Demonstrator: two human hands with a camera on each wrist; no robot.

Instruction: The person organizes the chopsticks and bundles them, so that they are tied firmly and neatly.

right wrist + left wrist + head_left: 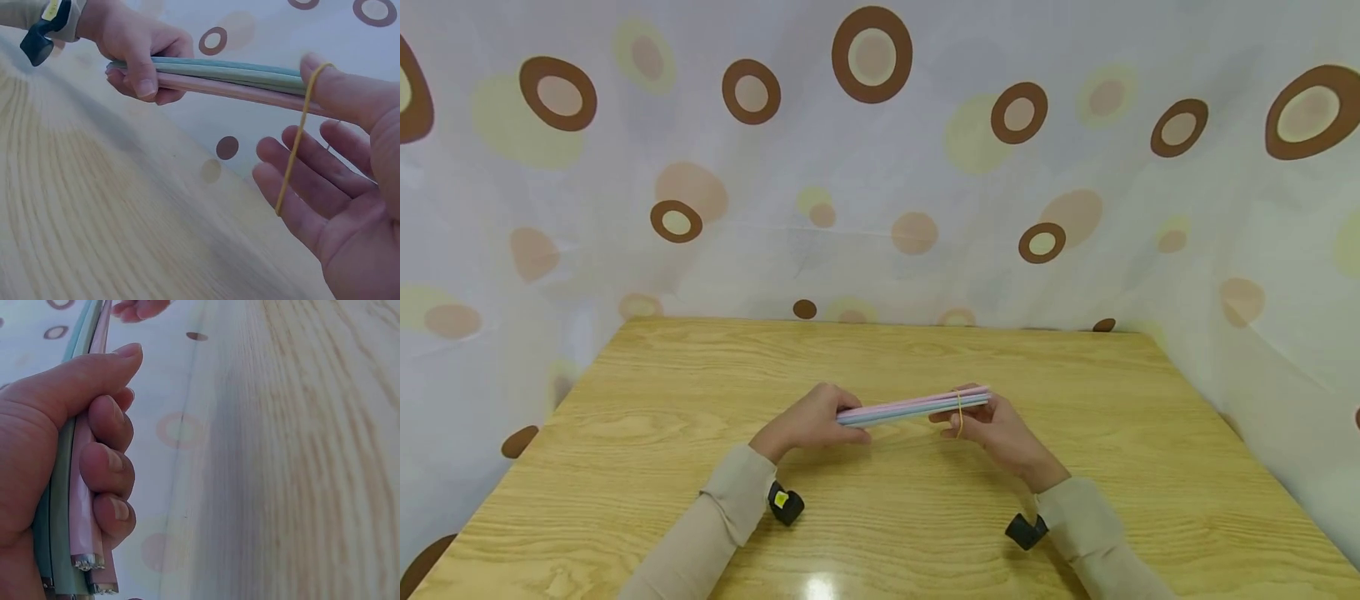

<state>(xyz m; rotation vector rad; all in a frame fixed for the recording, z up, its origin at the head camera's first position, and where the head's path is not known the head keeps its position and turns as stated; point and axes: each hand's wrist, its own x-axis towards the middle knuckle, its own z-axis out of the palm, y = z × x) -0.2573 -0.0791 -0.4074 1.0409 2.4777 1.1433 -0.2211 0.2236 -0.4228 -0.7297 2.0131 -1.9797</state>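
Patterned cloth (805,167) with brown rings and pale peach and yellow spots forms the backdrop behind and beside a wood-grained table (662,367), whose near part carries a bright glare. From the left comes a beige sleeve (730,500), with a small black device (786,505) bearing a yellow patch at the wrist. Beyond it the left hand (811,421) grips one end of a bundle of slim sticks (902,409), its fingers curled round them and its thumb laid across. The sticks are pink, pale blue and greenish, with silvery ends showing below the palm in the left wrist view. Held above the table between the two hands, the bundle rises slightly toward the right. Near its right end, a yellow rubber band (295,150) is stretched between the thumb and a fingertip of the right hand (1000,433), whose fingers are spread apart. The band crosses in front of the sticks; whether it encircles them I cannot tell. Another black device (1026,531) sits at the right wrist, beside the right sleeve (1086,521).
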